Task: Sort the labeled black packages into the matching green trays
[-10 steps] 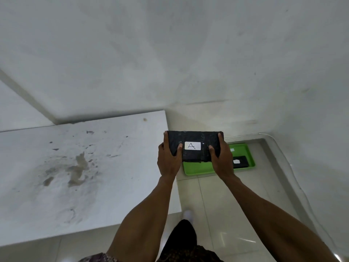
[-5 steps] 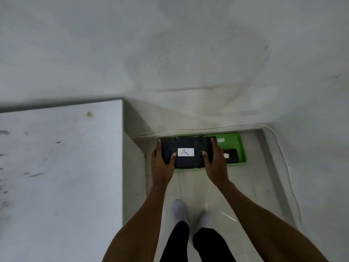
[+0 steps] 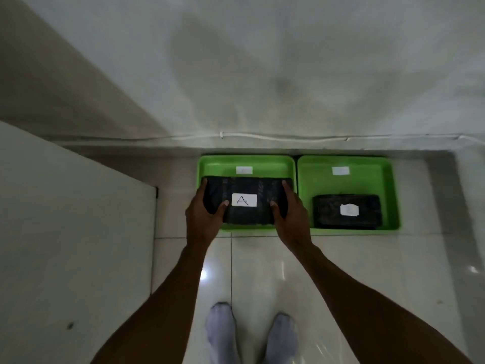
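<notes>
A black package [image 3: 246, 191] with a white label marked A is held flat over the left green tray [image 3: 217, 164]. My left hand [image 3: 203, 219] grips its left end and my right hand [image 3: 290, 219] grips its right end. Whether the package touches the tray floor I cannot tell. The left tray has a small white label on its far part. The right green tray [image 3: 388, 179] sits beside it, touching, and holds another black package [image 3: 325, 211] with a blurred white label.
Both trays lie on the tiled floor against the wall, under a thin white cable [image 3: 288, 137]. A white table [image 3: 65, 232] stands to the left, its corner close to the left tray. My two socked feet [image 3: 252, 332] stand on the tiles below the trays.
The view has swung down and right: both trays now show fully. My hands carried the A package away from the table and lower, over the left tray.
</notes>
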